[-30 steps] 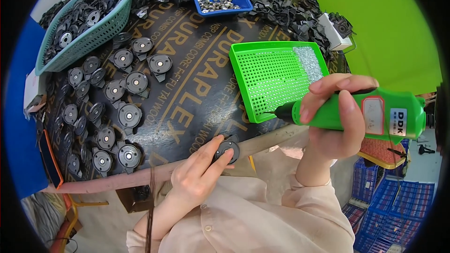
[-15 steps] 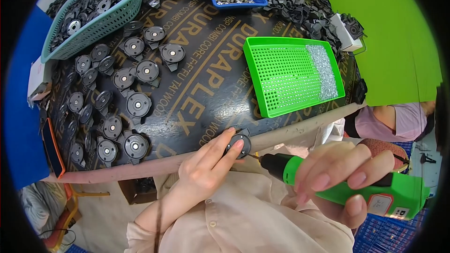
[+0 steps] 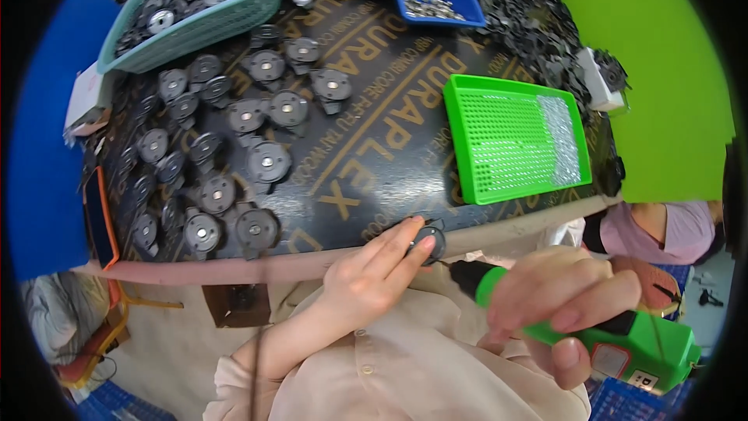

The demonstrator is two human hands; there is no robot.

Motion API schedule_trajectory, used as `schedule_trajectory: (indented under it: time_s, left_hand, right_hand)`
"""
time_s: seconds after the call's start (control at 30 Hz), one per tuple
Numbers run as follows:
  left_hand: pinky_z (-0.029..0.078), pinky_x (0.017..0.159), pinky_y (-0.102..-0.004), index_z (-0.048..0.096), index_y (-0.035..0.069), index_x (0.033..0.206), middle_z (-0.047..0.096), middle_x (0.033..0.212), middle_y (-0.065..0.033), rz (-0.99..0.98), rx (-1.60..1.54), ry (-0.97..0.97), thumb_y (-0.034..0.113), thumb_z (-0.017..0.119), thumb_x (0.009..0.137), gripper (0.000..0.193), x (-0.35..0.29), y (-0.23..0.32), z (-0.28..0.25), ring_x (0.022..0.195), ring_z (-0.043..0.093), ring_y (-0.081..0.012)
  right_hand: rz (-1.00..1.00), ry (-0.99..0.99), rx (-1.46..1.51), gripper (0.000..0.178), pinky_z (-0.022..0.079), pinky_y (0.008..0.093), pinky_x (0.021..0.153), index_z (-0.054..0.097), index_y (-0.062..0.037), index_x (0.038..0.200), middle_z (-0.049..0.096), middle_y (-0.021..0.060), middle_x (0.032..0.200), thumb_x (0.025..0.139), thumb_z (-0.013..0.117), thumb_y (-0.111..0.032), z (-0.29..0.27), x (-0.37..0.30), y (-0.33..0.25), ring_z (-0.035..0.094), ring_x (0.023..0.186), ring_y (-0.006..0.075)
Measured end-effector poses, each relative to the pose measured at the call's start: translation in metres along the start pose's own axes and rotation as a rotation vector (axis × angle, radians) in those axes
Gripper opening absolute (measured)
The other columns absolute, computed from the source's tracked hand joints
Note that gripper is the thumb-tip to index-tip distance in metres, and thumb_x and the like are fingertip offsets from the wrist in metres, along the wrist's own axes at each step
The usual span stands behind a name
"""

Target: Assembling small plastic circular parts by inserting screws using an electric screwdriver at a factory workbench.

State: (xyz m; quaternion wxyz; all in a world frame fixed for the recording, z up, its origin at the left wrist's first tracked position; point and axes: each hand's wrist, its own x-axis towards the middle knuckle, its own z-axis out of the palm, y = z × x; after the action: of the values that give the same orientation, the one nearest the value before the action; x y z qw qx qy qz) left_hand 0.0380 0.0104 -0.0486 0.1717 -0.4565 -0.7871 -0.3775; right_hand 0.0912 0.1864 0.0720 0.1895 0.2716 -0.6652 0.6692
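My left hand (image 3: 370,274) grips a round black plastic part (image 3: 431,245) at the near edge of the table, its fingers pressed on the disc face. In my right hand (image 3: 557,296) is a green and black electric screwdriver (image 3: 654,343), held almost level with my fingers wrapped round its body. The screwdriver's thin bit (image 3: 446,263) points left, close to the lower edge of the part. Whether the bit touches it I cannot tell. Several similar round black parts (image 3: 269,162), each with a metal centre, lie on the left of the table.
A green perforated screw tray (image 3: 458,148) lies right of centre, loose silvery screws at its right end. A blue bin (image 3: 444,22) with small metal pieces and a teal basket (image 3: 195,35) of black parts stand behind. An orange-edged phone (image 3: 100,218) rests at left. A person (image 3: 654,230) is at right.
The whole view has shifted, so the table and its things appear farther right. Both hands still hold the part and the screwdriver, with the bit still close to the part.
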Motion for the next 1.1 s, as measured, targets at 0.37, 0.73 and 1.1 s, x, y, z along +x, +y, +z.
schedule_trajectory:
  time_s: [0.37,0.73,1.1]
  left_hand:
    - [0.048,0.089,-0.0392,0.072,-0.001,0.097,0.066,0.116,-0.0197,-0.728,-0.024,-0.082,0.022,0.086,0.059,0.046,-0.079,0.023,-0.164,0.107,0.061,-0.0322]
    - [0.036,0.057,-0.0358,0.070,0.002,0.089,0.048,0.069,-0.0051,-0.791,0.561,0.150,0.019,0.081,0.073,0.026,-0.023,-0.017,-0.096,0.065,0.045,-0.0212]
    - [0.052,0.073,-0.0317,0.066,-0.001,0.091,0.069,0.091,-0.0128,-0.616,-0.160,0.100,0.002,0.082,0.069,0.027,0.001,0.006,-0.062,0.080,0.066,-0.0246]
  right_hand:
    - [-0.207,0.309,0.011,0.031,0.045,0.0286,0.035,0.035,0.0041,0.109,0.052,0.0228,0.096,0.090,0.049,-0.016,-0.053,-0.016,-0.016,0.056,0.043,0.0215]
    - [-0.252,0.323,-0.070,0.029,0.046,0.0320,0.041,0.034,0.0027,0.111,0.052,0.0216,0.095,0.093,0.044,-0.018,-0.054,-0.015,-0.021,0.056,0.046,0.0223]
    - [-0.205,0.660,-0.170,0.021,0.046,0.0310,0.043,0.049,0.0088,0.101,0.062,0.0293,0.083,0.087,0.046,-0.007,-0.078,0.021,0.024,0.057,0.045,0.0229]
